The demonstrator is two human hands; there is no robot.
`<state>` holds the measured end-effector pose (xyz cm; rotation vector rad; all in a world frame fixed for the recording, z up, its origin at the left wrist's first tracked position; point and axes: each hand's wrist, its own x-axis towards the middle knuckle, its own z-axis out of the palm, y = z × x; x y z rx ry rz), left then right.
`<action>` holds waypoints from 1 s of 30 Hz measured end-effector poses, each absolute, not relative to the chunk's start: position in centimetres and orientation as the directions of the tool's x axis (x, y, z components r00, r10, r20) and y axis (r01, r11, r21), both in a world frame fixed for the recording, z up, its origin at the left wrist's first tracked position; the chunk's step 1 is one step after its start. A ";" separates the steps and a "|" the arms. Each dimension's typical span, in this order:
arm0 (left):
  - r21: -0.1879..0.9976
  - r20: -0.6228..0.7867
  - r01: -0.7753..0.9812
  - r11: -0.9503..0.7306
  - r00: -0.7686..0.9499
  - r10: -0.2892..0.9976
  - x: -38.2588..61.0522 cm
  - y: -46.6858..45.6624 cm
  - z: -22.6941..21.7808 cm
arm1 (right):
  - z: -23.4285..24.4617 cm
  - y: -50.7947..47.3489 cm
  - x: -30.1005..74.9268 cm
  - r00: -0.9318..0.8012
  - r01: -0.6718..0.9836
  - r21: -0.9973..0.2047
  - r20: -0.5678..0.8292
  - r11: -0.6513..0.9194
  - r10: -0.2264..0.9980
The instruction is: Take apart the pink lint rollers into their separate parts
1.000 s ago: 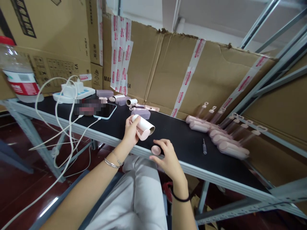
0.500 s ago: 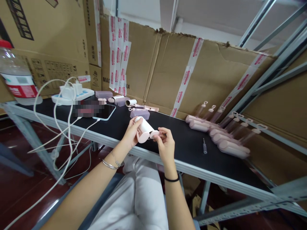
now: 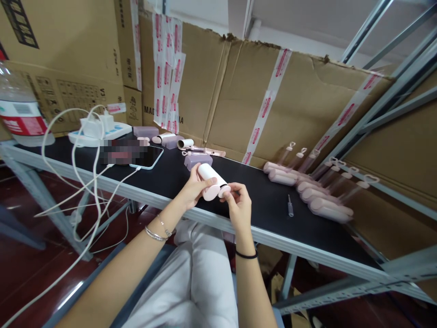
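My left hand is closed around a white and pale pink cylindrical device held above the front of the black table. A flat pink rounded end of it faces me. My right hand pinches a small pink round cap at the device's lower right end. A thin dark line shows between cap and tube; whether they are fastened, I cannot tell. Just behind my left hand lies a translucent purple block. To the right, a small clear-handled screwdriver rests on the table.
Several pink cylinders with heart-shaped loops line the table's right side. Further tube parts lie at the back. A phone, a power strip, white cables and a bottle occupy the left. Cardboard walls the rear.
My left hand has turned the device slightly and shifted it right, its thumb now lying across the tube. The cap in my right hand sits closer against the tube's end.
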<state>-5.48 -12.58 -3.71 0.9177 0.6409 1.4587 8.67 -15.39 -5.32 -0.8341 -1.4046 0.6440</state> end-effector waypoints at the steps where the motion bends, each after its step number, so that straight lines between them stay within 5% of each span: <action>1: 0.839 0.165 -0.534 -0.103 0.070 0.984 -5.5 -12.7 -3.7 | -5.4 -15.3 8.8 0.083 0.064 -0.820 0.573 0.569 0.815; 16: 0.855 0.270 -0.506 -0.114 0.246 0.931 -5.7 -13.1 -3.9 | -5.8 -14.9 9.3 0.111 -0.111 -0.825 0.545 0.555 0.831; 24: 0.884 0.236 -0.466 -0.026 0.398 0.886 -6.3 -13.1 -4.2 | -5.5 -16.2 10.1 -0.253 -0.178 -0.849 0.528 0.498 0.811; 30: 0.902 0.210 -0.429 0.053 0.542 0.814 -6.5 -13.3 -4.1 | -5.0 -16.6 10.4 -0.339 -0.045 -0.801 0.574 0.597 0.745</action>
